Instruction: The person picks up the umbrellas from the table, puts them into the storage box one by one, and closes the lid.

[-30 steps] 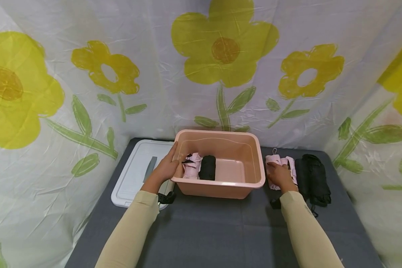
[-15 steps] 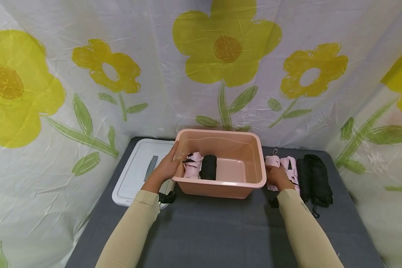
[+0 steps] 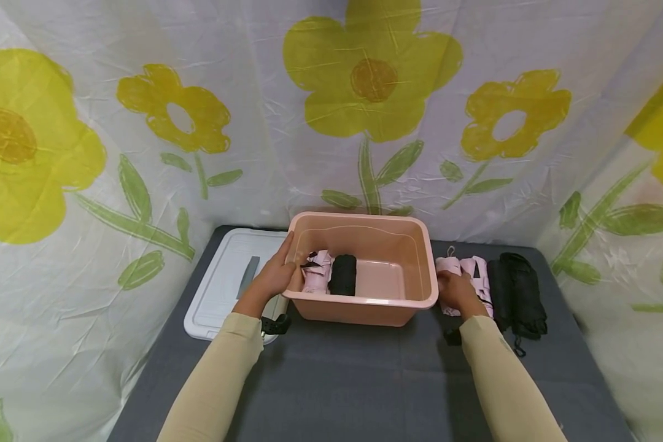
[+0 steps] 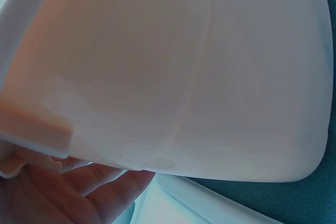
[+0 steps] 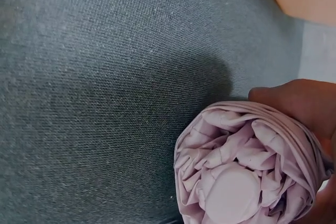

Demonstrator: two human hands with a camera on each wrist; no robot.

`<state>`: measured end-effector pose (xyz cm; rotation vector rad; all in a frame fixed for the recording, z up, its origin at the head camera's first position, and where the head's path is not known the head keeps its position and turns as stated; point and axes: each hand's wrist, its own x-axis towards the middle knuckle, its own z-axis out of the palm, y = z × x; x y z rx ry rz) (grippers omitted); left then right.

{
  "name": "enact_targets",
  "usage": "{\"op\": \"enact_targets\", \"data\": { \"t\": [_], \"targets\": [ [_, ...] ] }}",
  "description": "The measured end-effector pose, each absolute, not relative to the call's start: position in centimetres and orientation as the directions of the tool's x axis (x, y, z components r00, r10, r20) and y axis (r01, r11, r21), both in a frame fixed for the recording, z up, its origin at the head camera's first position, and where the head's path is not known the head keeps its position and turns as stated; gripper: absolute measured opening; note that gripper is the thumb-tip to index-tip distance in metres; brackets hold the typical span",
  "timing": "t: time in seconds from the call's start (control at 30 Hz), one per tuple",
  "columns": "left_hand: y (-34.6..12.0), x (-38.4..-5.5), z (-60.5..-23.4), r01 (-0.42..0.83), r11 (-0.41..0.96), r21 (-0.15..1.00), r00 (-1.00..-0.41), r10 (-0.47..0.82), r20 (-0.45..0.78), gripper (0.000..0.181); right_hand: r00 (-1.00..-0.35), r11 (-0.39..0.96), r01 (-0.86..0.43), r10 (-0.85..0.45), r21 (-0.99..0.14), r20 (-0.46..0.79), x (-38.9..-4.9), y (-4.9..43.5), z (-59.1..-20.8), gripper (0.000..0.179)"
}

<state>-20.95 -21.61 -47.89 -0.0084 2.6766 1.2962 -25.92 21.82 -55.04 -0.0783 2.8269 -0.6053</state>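
Left hand [image 3: 273,276]: grip closed on the left rim of the peach plastic bin [image 3: 359,314], presumably to steady it.
Right hand [image 3: 460,291]: grip curled round the pink folded umbrella [image 5: 247,156] nearest the bin, thumb on the bin side; whether it is clear of the desk [image 3: 342,387] I cannot tell.
Inside the bin: one pink umbrella [image 3: 318,274] and one black umbrella [image 3: 342,275] side by side at the left end, rolled compactly, which likely saves room.
Right of the bin: another pink umbrella [image 3: 479,277] and two black umbrellas [image 3: 522,288] in a row, apparently for easy reach.
White lid [image 3: 212,301]: flat on the desk at left, leaving the bin uncovered.
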Motion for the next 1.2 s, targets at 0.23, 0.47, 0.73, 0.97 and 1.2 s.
{"op": "enact_targets", "data": {
  "t": [0.23,0.47,0.73,0.97,1.2],
  "targets": [
    [-21.6,-21.0,-47.9,-0.099,0.609,0.787,-0.983,0.062,-0.171,0.069,-0.976,0.875,-0.059,-0.152,-0.481,-0.158,-24.9,22.4,-54.6,0.05],
    [-21.5,-21.0,-47.8,-0.103,0.607,0.788,-0.982,0.061,-0.176,0.069,-0.976,0.855,-0.04,-0.143,-0.516,-0.162,-24.0,23.0,-54.0,0.053],
    [-21.6,-21.1,-48.0,-0.093,0.607,0.79,-0.983,0.068,-0.168,0.069,-0.971,0.814,0.034,-0.111,-0.58,-0.213,-23.5,23.4,-52.7,0.056],
    [-21.6,-21.0,-47.8,-0.087,0.604,0.792,-0.983,0.075,-0.165,0.069,-0.954,0.725,0.132,-0.092,-0.676,-0.285,-23.2,23.6,-51.1,0.065],
    [-21.5,-20.9,-47.7,-0.078,0.606,0.792,-0.983,0.084,-0.162,0.069,-0.948,0.617,0.188,-0.09,-0.765,-0.305,-22.9,23.7,-49.9,0.07]
  ]
}}
